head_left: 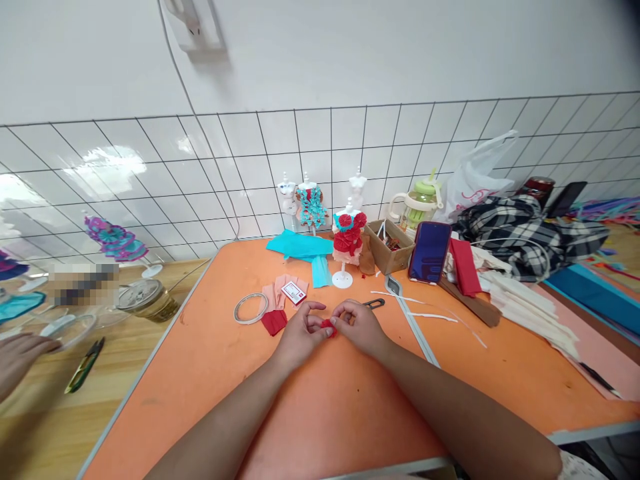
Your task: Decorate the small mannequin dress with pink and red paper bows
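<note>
Currently working over an orange counter (210, 360), set before a white tiled wall (240, 153); at left, alongside, a wooden counter (125, 340) with snips (85, 365) and another person's hand (23, 357).

Small red piece (329, 327) pinched between the fingers of left hand (300, 333) and right hand (363, 327), mid-counter; mostly covered; contact with the surface below, cannot tell.

Edges: grey trim (155, 353) along the left side; grey strip (420, 337) crossing the orange to the right of the right hand.

Room for moving: plain orange from left forearm to trim, also between forearms down to the near edge; tighter past the hands, with tape ring (250, 321), red cloth (274, 323) and card (293, 293) near at left; dark tool (374, 303) just beyond the right hand; red-dressed form (349, 240), blue fabric (297, 246), box (397, 260) and upright phone (430, 252) farther back; tightest at far right, crowded with cream fabric (535, 310) and plaid cloth (495, 227).
</note>
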Motion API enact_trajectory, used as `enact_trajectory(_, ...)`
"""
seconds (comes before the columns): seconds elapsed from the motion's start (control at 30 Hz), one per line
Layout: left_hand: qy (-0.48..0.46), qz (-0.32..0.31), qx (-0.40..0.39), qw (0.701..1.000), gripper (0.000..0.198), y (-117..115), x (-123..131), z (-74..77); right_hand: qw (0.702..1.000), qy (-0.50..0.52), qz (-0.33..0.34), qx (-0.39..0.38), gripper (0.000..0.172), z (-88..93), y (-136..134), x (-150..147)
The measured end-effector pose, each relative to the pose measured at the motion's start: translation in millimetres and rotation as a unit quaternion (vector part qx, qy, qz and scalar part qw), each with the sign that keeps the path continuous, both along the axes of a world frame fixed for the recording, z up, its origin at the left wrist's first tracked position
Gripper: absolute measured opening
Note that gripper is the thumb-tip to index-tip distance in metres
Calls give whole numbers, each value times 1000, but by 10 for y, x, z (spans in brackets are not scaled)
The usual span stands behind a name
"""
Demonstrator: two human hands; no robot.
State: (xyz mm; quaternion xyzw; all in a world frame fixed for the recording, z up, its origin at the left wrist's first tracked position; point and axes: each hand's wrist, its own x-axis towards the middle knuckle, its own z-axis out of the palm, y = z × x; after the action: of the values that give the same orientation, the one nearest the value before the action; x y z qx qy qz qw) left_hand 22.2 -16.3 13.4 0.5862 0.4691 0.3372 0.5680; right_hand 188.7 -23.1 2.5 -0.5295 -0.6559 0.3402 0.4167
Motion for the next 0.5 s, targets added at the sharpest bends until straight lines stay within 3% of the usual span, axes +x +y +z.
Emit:
enact_trajectory(0.1,-17,27,1,999,43,7,-6,18,998,48,-10,-27,9,0,-5,-20)
enact_trajectory(0.27,-27,30,22,999,47,19,-2,3,992,105,27,-72,20,20,-27,-53)
enact_trajectory(0.43,-55,27,3,998,53,21,10,30,990,107,27,-89,14,-34,11,-41)
enact_trajectory(0.5,-42,17,-8,999,45,21,-1,63,987,124,26,-94,15,-53,22,-38)
